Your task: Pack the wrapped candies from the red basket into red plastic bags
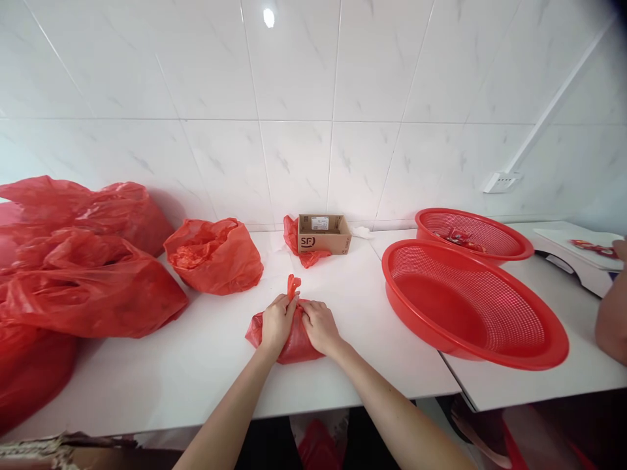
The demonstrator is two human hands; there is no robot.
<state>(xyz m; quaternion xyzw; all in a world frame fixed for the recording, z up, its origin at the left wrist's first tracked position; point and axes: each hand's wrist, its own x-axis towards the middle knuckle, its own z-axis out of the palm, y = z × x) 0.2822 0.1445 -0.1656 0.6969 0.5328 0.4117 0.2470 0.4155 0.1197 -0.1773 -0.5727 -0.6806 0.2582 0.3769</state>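
Note:
A filled red plastic bag (296,343) rests on the white table in front of me, its neck gathered and its top end sticking up. My left hand (277,321) is closed around the gathered neck from the left. From the right, my right hand (319,325) grips the same bag near the neck, fingers curled into the plastic. What the bag contains is hidden by the red film. Beyond the bag stands a small open cardboard box (324,236) with a loose red bag (297,243) beside and behind it.
Several bulky red bags (98,281) crowd the left side, and a smaller red bag (215,258) sits nearer. At right are a large red basket (441,307) and another basket (519,248) holding small packets. A scale (573,258) and a person's arm (612,320) are at far right.

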